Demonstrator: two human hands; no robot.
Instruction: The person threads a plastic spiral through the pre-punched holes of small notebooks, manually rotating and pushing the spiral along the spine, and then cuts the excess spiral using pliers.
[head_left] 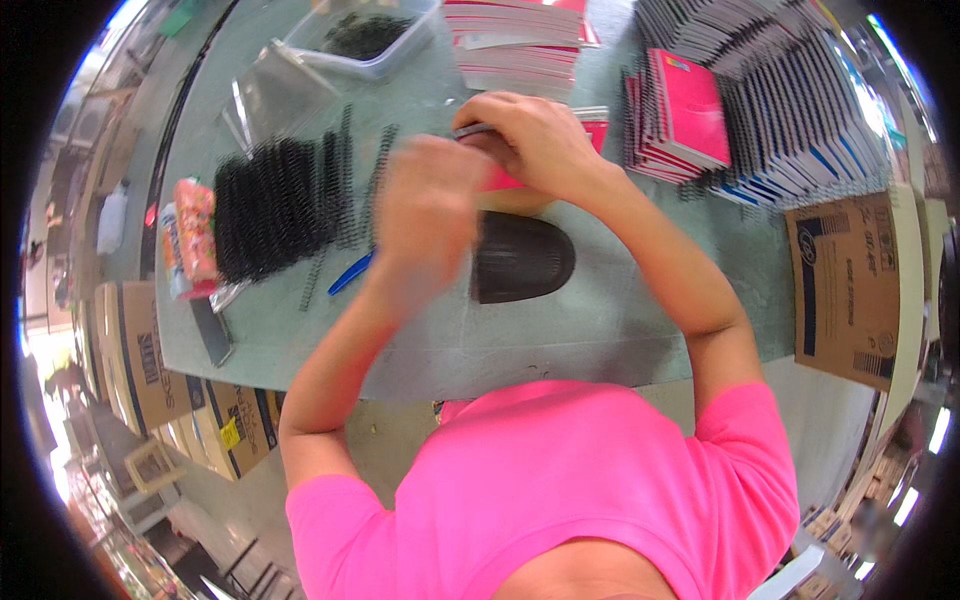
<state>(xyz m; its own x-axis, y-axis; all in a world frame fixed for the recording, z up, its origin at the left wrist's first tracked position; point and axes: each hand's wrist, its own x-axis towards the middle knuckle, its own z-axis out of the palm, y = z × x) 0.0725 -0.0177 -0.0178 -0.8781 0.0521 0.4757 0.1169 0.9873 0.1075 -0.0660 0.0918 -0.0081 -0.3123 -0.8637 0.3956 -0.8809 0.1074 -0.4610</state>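
Observation:
My right hand (545,145) curls over a pink-covered notebook (597,132), its fingers bent at the notebook's far left. A short dark strip (474,130), perhaps part of a coil, shows at the fingertips. Close beside it, my left hand (430,205) is smeared by motion and its fingers cannot be made out. Below the notebook lies a dark rounded pad (525,258) with a ribbed surface. A blue slim tool (350,273), partly hidden, rests by my left wrist. Left of that hand are many black spiral coils (275,205), laid side by side.
A stack of pink notebooks (515,50) stands at the far middle. Spiral-bound notebooks (800,110) fill the far right, with pink ones (690,110) beside them. A clear tub (385,65) holds dark bits. Cardboard boxes (845,285) flank the table (620,330).

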